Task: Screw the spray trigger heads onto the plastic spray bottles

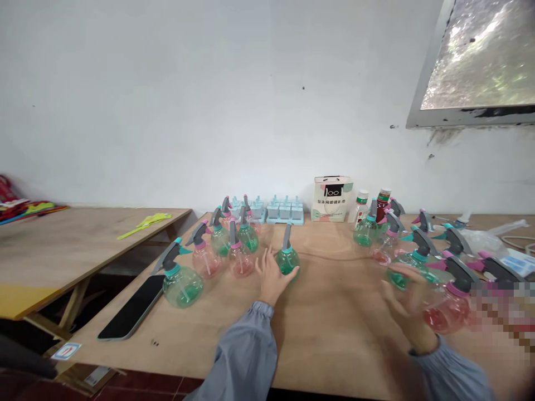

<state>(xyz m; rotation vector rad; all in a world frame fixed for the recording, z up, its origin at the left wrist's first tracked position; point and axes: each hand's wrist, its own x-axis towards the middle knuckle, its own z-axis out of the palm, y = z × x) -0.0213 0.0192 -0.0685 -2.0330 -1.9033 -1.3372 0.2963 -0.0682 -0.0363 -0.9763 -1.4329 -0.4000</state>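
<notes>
My left hand (272, 278) lies on the wooden table (326, 328) with fingers spread, its thumb against a green spray bottle (287, 257) with a grey trigger. It holds nothing. My right hand (407, 303) is blurred by motion and hovers beside a pink spray bottle (449, 306) and a green one (403, 267) at the right. Its fingers look spread, touching no bottle that I can make out. Both arms wear grey sleeves.
A cluster of several pink and green spray bottles (221, 250) stands left of centre, another group (418, 245) at the right. A black phone (131, 307) lies near the left edge. Blue ice-pop moulds (285, 210), a small carton (332, 199) and two bottles (371, 205) line the wall.
</notes>
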